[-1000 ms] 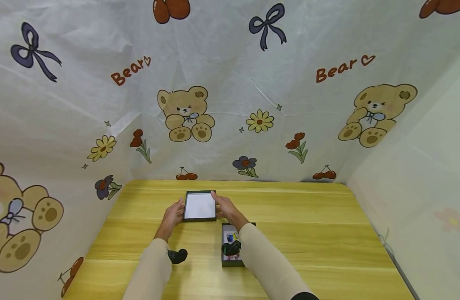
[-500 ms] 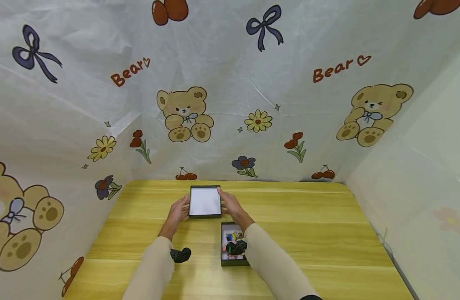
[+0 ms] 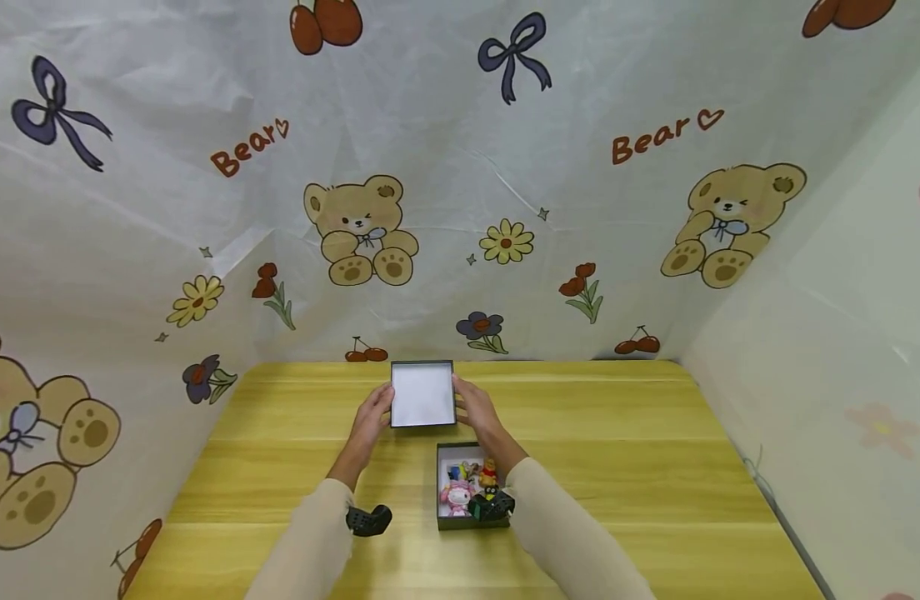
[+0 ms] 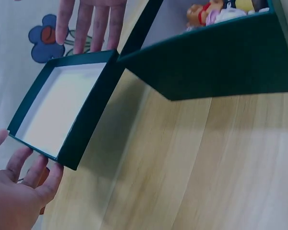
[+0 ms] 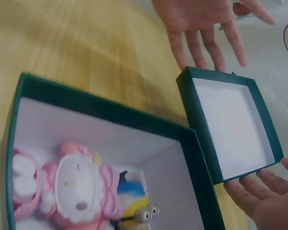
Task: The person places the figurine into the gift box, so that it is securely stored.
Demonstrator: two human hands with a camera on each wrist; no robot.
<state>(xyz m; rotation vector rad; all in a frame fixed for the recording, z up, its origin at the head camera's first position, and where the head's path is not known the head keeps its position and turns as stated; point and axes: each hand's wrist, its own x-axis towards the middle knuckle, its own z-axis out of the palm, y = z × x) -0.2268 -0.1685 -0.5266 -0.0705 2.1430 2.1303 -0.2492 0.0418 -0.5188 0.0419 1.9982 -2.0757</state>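
Observation:
A dark green box lid (image 3: 422, 396), its white inside facing me, is tilted up between my two hands. My left hand (image 3: 372, 417) holds its left side, and my right hand (image 3: 481, 410) holds the right. The left wrist view shows my left fingertips (image 4: 43, 160) along the lid's edge. Nearer me stands a matching green box (image 3: 460, 523), open at the top, partly covered by my right forearm. Inside lie several toys: a pink figure (image 3: 456, 497) with a white face, an orange bear figure (image 3: 488, 473) in red, and a yellow goggled figure (image 5: 137, 213).
Under everything is a yellow wood-grain table (image 3: 580, 467). A white cloth backdrop (image 3: 430, 125) printed with bears and flowers rises behind its far edge and along the left. On the right, a thin cable (image 3: 763, 479) runs by the table's edge.
My hands have carried the lid rightward and farther back, tilting it up more. With my right forearm shifted right, more of the toys in the box shows.

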